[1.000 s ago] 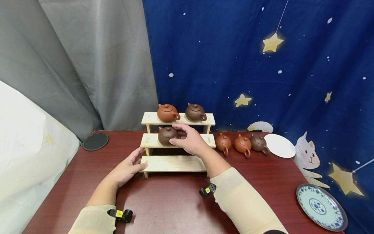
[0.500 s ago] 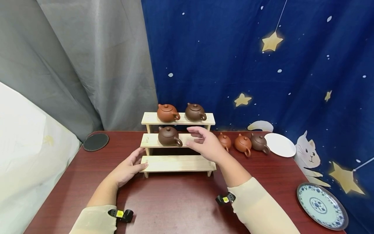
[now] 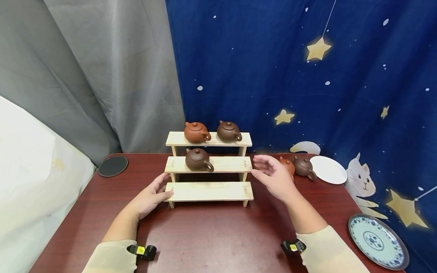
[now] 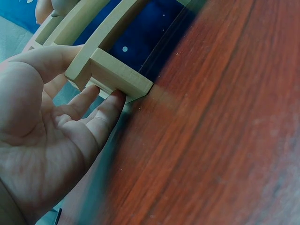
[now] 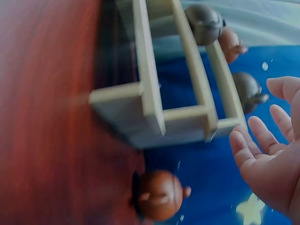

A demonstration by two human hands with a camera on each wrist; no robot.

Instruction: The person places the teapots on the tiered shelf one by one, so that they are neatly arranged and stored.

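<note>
Glossy red-brown wood-grain table (image 3: 211, 237) spreads beneath both forearms. Nearest, black wrist devices (image 3: 150, 252) bear yellow labels (image 3: 140, 250), their print too small to read. The left hand (image 3: 150, 197) pinches the left end of a three-tiered pale wooden stand (image 3: 225, 164), thumb on the lowest board. The right hand (image 3: 274, 178), fingers loosely spread and holding nothing, is just beside the stand's right end. It partly hides a round orange-brown clay teapot (image 3: 288, 165). One dark-brown, knob-lidded clay teapot (image 3: 197, 159) sits on the middle tier, well apart from that hand. Beyond hangs a blue star-patterned curtain (image 3: 246, 76).

Brown teapot (image 3: 197, 159) mid-tier on wooden stand (image 3: 209, 192)
</note>
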